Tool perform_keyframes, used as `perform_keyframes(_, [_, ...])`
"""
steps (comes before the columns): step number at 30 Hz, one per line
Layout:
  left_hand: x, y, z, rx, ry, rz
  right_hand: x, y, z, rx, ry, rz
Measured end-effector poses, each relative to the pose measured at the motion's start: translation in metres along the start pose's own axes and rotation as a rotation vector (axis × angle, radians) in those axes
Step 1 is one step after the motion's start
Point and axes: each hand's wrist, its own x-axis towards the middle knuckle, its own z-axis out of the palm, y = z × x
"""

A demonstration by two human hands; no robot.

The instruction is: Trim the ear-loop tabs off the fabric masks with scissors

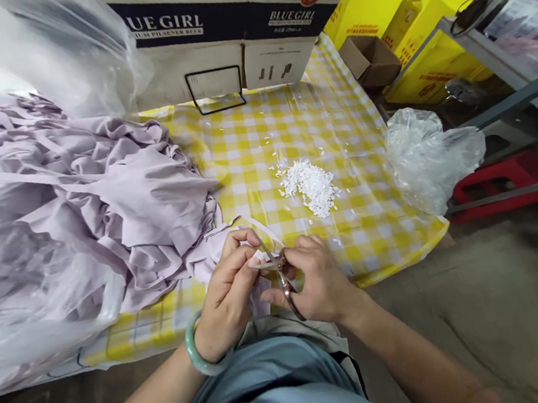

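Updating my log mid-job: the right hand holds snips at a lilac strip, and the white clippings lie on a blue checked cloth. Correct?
No: the head view shows the checked cloth is yellow, not blue. The rest stands: the right hand holds the snips at the lilac strip, and the white clippings lie on that cloth.

— Where does the camera sit?
— On the person's head, facing forward and down.
— How near?
— Close above the left hand (226,296) and right hand (318,279), at the near edge of the table (338,124).
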Motion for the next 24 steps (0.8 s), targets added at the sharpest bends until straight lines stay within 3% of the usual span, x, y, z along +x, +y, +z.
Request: perform_keyframes(24, [0.0015, -0.0095, 0.0031, 0.053, -0.051, 0.057, -0.0001, 0.0072, -0.0044, 0.014, -0.024, -0.023])
